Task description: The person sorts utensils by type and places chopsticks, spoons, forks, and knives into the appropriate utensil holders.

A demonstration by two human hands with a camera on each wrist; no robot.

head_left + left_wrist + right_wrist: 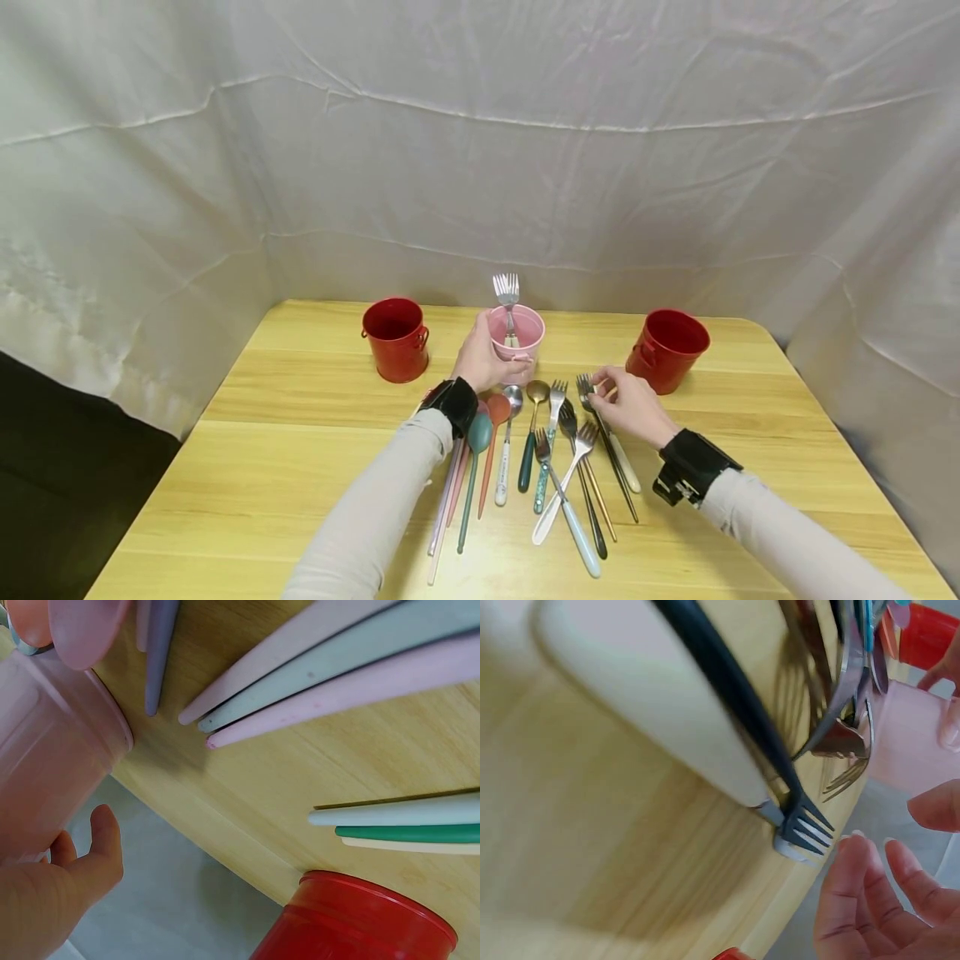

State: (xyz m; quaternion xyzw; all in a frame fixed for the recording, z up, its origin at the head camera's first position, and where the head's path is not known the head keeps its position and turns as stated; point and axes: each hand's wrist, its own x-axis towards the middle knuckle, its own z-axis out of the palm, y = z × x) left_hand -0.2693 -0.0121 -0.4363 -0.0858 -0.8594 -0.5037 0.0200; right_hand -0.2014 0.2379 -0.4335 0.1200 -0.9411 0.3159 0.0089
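Observation:
My left hand (480,360) grips the side of a small pink bucket (532,333), its thumb across the near wall. Inside the bucket a fork (507,292) stands tines up. Over the right end of the cutlery row, my right hand (633,406) hovers with loosely bent fingers beside the tines of a black fork (617,469). A cream-handled fork (632,477) lies along that black one. In the right wrist view the fingertips (855,844) are right by the tines, with nothing held between thumb and fingers.
Red buckets stand at the back left (401,358) and back right (660,367). Several spoons, including a teal spoon (480,433) and an orange spoon (498,408), lie left of more forks. Chopsticks (437,533) lie under my left forearm. A pale curtain (480,183) hangs behind the wooden table (262,467).

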